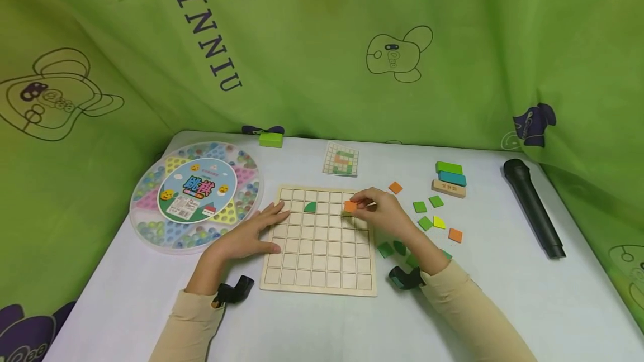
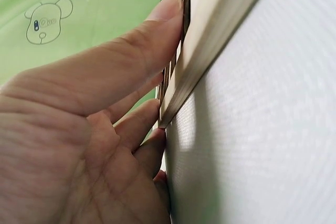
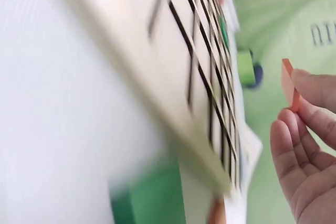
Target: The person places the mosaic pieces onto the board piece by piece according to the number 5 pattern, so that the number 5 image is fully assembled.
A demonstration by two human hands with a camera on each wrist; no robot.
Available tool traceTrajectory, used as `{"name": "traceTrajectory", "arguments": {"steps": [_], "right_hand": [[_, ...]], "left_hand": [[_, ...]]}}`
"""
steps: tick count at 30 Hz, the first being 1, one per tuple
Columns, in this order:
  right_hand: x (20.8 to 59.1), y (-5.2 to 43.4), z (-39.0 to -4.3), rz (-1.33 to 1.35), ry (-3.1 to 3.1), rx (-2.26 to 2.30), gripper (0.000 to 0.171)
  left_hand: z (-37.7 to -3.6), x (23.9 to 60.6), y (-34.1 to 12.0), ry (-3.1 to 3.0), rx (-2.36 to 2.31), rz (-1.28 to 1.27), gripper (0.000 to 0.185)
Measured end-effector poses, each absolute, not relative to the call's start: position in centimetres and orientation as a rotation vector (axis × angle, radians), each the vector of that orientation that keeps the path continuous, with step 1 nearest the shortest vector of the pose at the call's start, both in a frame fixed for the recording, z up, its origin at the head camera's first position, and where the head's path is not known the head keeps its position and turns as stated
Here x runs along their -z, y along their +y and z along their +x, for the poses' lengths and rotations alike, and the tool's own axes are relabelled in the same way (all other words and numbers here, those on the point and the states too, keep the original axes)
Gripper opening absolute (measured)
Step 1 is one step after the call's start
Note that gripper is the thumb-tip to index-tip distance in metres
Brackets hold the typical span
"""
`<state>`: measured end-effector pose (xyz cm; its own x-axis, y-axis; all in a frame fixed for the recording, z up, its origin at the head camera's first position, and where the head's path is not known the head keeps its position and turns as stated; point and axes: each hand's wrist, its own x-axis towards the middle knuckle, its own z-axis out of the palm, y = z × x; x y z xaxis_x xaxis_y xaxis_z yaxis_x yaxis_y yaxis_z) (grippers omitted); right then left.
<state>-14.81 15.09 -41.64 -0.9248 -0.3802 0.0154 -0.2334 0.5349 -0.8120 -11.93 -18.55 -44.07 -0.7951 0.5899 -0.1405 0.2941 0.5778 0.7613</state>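
A wooden grid board [image 1: 319, 293] lies on the white table. Along its left edge rests my left hand [image 1: 254, 232], fingers spread and thumb on the rim; the left wrist view shows the thumb [image 2: 168, 8] touching the board's edge. My right hand [image 1: 384, 214] pinches an orange square tile [image 1: 350, 206] above the board's upper right cells. In the right wrist view the orange tile [image 3: 287, 83] sits between thumb and fingertips, raised off the board. A green quarter-round tile [image 1: 309, 207] lies in a cell of the second row.
Right of the board lie loose green, orange and yellow tiles [image 1: 455, 235], some partly hidden by the right forearm. Behind them are stacked blocks [image 1: 449, 187]. A black microphone [image 1: 534, 208] lies far right, a Chinese checkers box [image 1: 146, 239] left, a pattern card [image 1: 341, 159] behind the board.
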Motion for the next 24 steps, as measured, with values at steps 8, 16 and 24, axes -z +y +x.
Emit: {"name": "traceTrajectory", "arguments": {"steps": [8,16,24], "right_hand": [[42.3,10.0,-15.1,-0.544,2.495,1.34,0.025],[43.2,7.6,-15.9,-0.632,2.54,1.138,0.022],[43.2,6.6,-16.0,-0.751,2.578,1.029,0.022]], "left_hand": [[-11.9,43.9,-18.5,2.433,-1.06,0.703,0.08],[-11.9,44.1,-18.5,2.435,-1.053,0.702,0.08],[-11.8,43.9,-18.5,2.442,-1.06,0.706,0.08]]}}
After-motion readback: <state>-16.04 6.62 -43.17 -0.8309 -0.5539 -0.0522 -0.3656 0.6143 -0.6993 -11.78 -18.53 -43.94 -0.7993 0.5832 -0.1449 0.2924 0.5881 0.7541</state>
